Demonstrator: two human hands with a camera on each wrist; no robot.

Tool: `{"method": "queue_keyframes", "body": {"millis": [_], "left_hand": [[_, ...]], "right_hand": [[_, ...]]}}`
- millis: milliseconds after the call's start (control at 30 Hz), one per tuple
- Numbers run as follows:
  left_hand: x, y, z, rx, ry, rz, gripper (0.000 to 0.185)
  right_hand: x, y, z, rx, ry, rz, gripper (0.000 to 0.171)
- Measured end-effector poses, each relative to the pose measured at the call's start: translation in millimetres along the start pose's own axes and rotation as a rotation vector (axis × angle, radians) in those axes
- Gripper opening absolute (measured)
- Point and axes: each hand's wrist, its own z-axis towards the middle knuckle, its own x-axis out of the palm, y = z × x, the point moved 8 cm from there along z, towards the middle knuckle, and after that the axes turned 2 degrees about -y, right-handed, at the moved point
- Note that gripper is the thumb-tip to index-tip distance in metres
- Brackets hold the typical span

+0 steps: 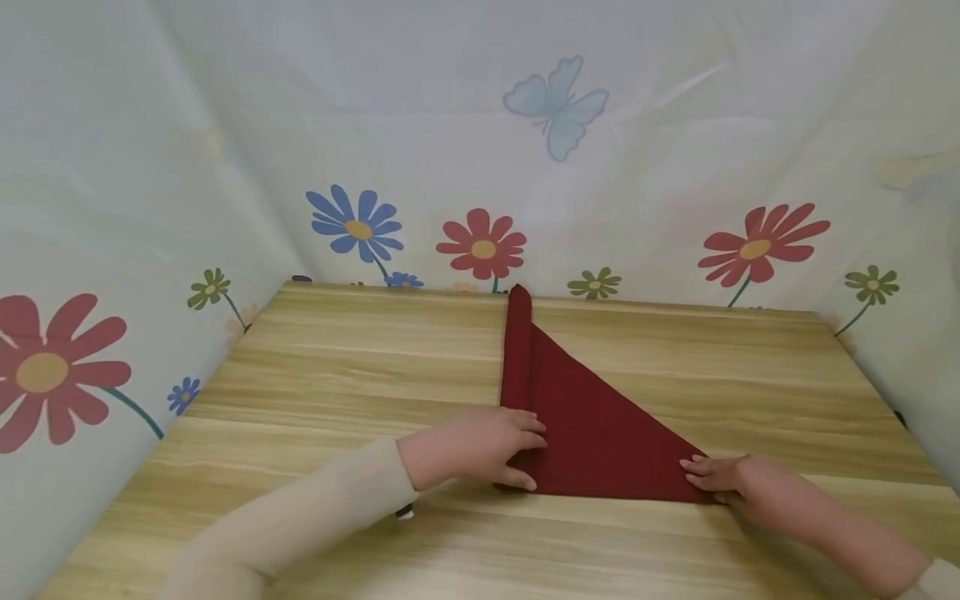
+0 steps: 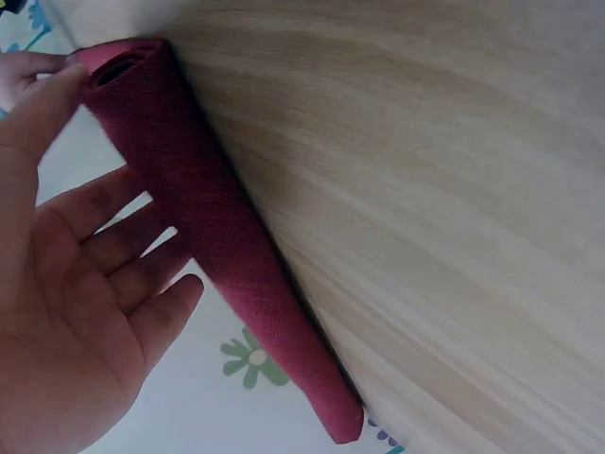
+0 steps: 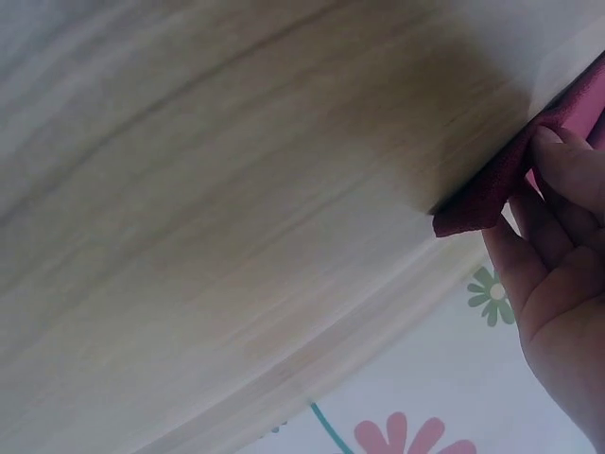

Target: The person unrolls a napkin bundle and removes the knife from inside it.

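Makeshift recording booth rather than a lived-in room. Light wood-grain tabletop (image 1: pixel 337 375) enclosed on three sides by a pale plastic sheet backdrop (image 1: pixel 675 125) printed with cartoon flowers (image 1: pixel 482 247) and a blue butterfly (image 1: pixel 556 104). No furniture or fixtures beyond it in view.

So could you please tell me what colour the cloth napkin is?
The cloth napkin is plain dark red, clearest in the head view.

The head camera is looking forward and down over the table (image 1: pixel 315 375) from its near edge, facing the flowered backdrop (image 1: pixel 480 150); each wrist camera is sitting very close to the tabletop, tilted; all three are sharing the dark red napkin (image 1: pixel 592 425) near that edge.
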Motion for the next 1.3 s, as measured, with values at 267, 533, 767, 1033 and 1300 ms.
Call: {"method": "queue_keyframes", "body": {"millis": [267,533,767,1033,1300], "left_hand": [[8.3,0.6,6.7,0.013,0.059,0.004,0.061],[6.1,5.9,-4.6,0.002,0.056,-0.024,0.063],[-2.1,10.1,-16.7,-0.007,0.002,-0.061,0.054],[-5.4,10.1,-25.5,-0.014,-0.022,-0.007,0.053],[-6.3,13.9,-34.1,-0.028,-0.049,-0.043,0.055]], "right_hand": [[-2,0,-1,-0.02,-0.036,0.006,0.032],[-2,-1,-4,-0.038,-0.046,0.041,0.035],[-3,-6,-9,-0.011,-0.026,0.05,0.037],[-2,-9,-17,-0.012,-0.034,0.058,0.039],[-3,-12,-21,-0.007,-0.06,0.065,0.04]]}}
